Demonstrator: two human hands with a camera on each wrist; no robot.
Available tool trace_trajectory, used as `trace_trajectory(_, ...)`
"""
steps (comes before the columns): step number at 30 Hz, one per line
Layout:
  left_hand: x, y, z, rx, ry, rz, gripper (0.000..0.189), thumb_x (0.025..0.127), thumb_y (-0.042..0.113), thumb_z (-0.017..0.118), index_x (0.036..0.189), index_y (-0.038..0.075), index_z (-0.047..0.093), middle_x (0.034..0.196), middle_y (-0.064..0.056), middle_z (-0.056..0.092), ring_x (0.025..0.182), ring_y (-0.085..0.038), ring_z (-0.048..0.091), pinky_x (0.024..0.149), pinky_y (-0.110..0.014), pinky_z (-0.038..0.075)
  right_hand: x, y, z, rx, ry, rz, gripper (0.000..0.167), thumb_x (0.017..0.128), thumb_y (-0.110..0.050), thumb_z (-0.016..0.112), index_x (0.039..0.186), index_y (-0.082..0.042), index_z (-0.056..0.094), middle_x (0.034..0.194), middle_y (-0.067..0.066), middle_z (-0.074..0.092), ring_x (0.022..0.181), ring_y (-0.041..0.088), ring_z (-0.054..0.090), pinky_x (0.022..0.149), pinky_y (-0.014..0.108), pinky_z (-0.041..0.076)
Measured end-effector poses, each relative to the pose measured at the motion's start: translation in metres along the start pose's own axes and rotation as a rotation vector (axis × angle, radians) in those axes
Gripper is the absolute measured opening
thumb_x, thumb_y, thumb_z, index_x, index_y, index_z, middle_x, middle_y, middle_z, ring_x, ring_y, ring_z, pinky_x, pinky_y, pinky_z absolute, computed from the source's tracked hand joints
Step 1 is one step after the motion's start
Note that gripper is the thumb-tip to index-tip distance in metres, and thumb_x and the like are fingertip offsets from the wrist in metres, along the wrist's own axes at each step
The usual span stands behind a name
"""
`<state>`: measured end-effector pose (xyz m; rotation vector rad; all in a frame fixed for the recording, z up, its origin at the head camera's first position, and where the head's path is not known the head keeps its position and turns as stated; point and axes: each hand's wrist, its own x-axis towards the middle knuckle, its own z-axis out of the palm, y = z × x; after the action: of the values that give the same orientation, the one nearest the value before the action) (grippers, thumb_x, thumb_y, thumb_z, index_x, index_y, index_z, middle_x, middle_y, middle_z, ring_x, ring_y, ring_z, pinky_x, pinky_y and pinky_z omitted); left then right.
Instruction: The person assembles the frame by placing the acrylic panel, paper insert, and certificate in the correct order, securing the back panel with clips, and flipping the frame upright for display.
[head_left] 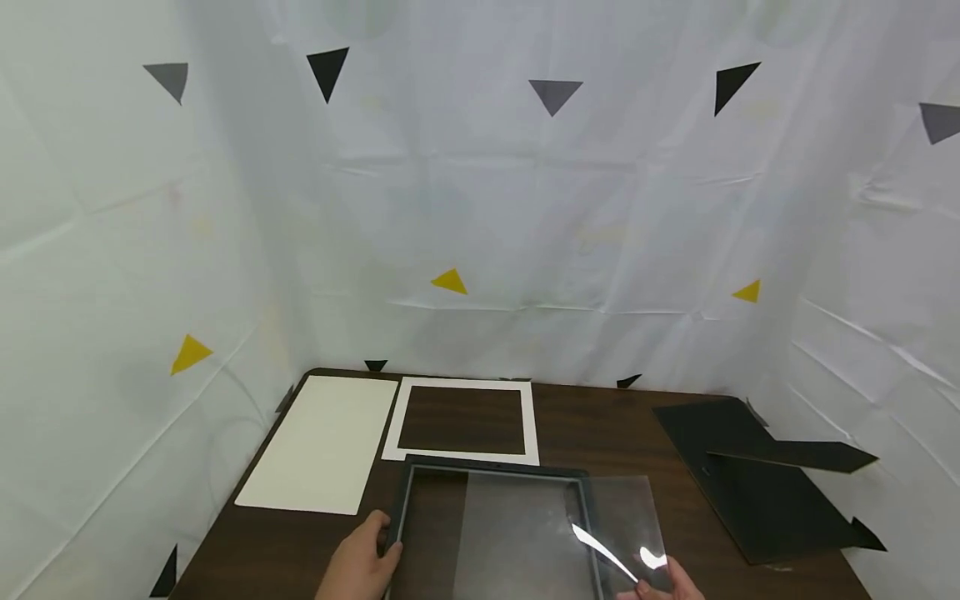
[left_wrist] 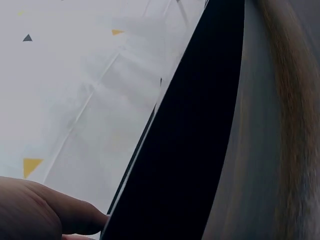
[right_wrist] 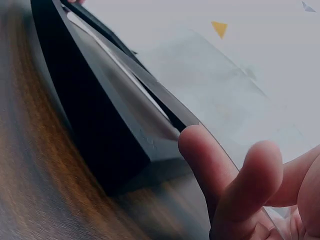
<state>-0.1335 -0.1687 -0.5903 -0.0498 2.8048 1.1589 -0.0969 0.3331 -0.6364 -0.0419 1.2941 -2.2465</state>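
A black picture frame (head_left: 495, 468) lies at the near middle of the table. My left hand (head_left: 358, 560) grips its left side, the thumb and fingers at the rim; in the left wrist view a finger meets the edge of the dark frame (left_wrist: 180, 125). A clear plastic sheet (head_left: 626, 508) lies over the right part of the frame and sticks out past its right side. My right hand (head_left: 670, 583) pinches the sheet's near right part, where it shines with glare. The right wrist view shows the right hand (right_wrist: 240, 185) just beyond a corner of the frame (right_wrist: 100, 120).
A cream rectangular sheet (head_left: 322, 442) lies at the back left of the dark wood table (head_left: 600, 417). Beside it, behind the frame, is a white mat border (head_left: 531, 417). A black backing board (head_left: 735, 517) with a raised stand leg (head_left: 795, 454) lies at the right. White cloth surrounds the table.
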Motion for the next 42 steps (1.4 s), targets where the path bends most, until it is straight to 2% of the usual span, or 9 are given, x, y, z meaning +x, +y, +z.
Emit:
trace_trajectory(2,0.000,0.004,0.001,-0.017,-0.015,0.000,0.036,0.098,0.020,0.079,0.123,0.000,0.062,0.106,-0.015,0.077,0.094,-0.032,0.076,0.077,-0.049,0.062,-0.001,0.001,-0.001,-0.022,-0.001,-0.011,0.024,0.106,-0.022,0.072,0.117,-0.044,0.071,0.111,0.010,0.085,0.105,0.021,0.082,0.087,0.033,0.066)
trace_trajectory(4,0.001,0.009,0.002,-0.046,-0.008,0.026,0.037,0.097,0.020,0.081,0.123,0.000,0.062,0.106,-0.014,0.077,0.094,-0.031,0.075,0.077,-0.050,0.061,-0.003,-0.002,0.002,-0.082,0.066,0.006,0.024,0.104,-0.026,0.075,0.114,-0.047,0.069,0.108,0.009,0.085,0.098,0.020,0.083,0.081,0.032,0.066)
trace_trajectory(7,0.003,0.016,0.005,-0.107,-0.007,0.043,0.039,0.097,0.022,0.081,0.125,0.001,0.063,0.106,-0.009,0.078,0.088,-0.023,0.073,0.074,-0.044,0.060,-0.006,-0.008,0.008,-0.161,0.179,0.045,0.026,0.102,-0.027,0.076,0.111,-0.050,0.066,0.105,0.009,0.085,0.086,0.019,0.082,0.073,0.031,0.066)
trace_trajectory(12,0.007,0.022,0.011,-0.199,0.002,0.065,0.041,0.096,0.022,0.083,0.125,0.002,0.063,0.104,-0.007,0.079,0.074,-0.011,0.066,0.068,-0.033,0.056,-0.011,-0.016,0.021,-0.262,0.271,0.051,0.028,0.101,-0.029,0.078,0.111,-0.050,0.063,0.105,0.008,0.085,0.062,0.010,0.073,0.061,0.026,0.061)
trace_trajectory(19,0.011,0.025,0.014,-0.277,-0.013,0.081,0.044,0.097,0.024,0.083,0.128,0.002,0.063,0.107,-0.008,0.078,0.075,-0.014,0.066,0.068,-0.031,0.056,-0.012,-0.024,0.026,-0.264,0.178,0.040,0.029,0.110,-0.027,0.068,0.115,-0.054,0.060,0.111,0.000,0.085,0.071,0.012,0.080,0.066,0.028,0.064)
trace_trajectory(25,0.012,0.022,0.016,-0.310,-0.031,0.059,0.047,0.097,0.028,0.083,0.131,0.002,0.063,0.111,-0.011,0.075,0.074,-0.017,0.066,0.067,-0.032,0.055,-0.009,-0.023,0.028,-0.243,0.207,0.068,0.029,0.107,-0.028,0.073,0.115,-0.051,0.059,0.111,0.001,0.085,0.066,0.010,0.076,0.062,0.025,0.060)
trace_trajectory(32,0.013,0.022,0.014,-0.330,-0.038,0.026,0.053,0.097,0.034,0.084,0.135,0.003,0.063,0.117,-0.012,0.074,0.077,-0.017,0.064,0.068,-0.034,0.054,-0.004,-0.017,0.031,-0.143,0.057,-0.025,0.028,0.113,-0.019,0.063,0.121,-0.046,0.062,0.111,0.001,0.085,0.086,0.016,0.084,0.077,0.032,0.067)
trace_trajectory(38,0.015,0.019,0.018,-0.332,-0.029,0.025,0.050,0.098,0.036,0.083,0.133,0.006,0.065,0.115,-0.010,0.074,0.078,-0.016,0.063,0.067,-0.033,0.053,0.001,-0.020,0.044,-0.180,0.150,0.017,0.025,0.113,-0.019,0.062,0.128,-0.038,0.054,0.110,0.002,0.085,0.083,0.017,0.083,0.076,0.032,0.067)
trace_trajectory(42,0.017,0.014,0.022,-0.330,-0.019,0.053,0.044,0.100,0.036,0.080,0.130,0.007,0.067,0.113,-0.009,0.075,0.084,-0.014,0.066,0.070,-0.031,0.054,0.008,-0.023,0.059,-0.274,0.239,0.057,0.044,0.112,-0.023,0.064,0.148,-0.018,0.038,0.113,0.006,0.083,0.080,0.018,0.083,0.068,0.026,0.063)
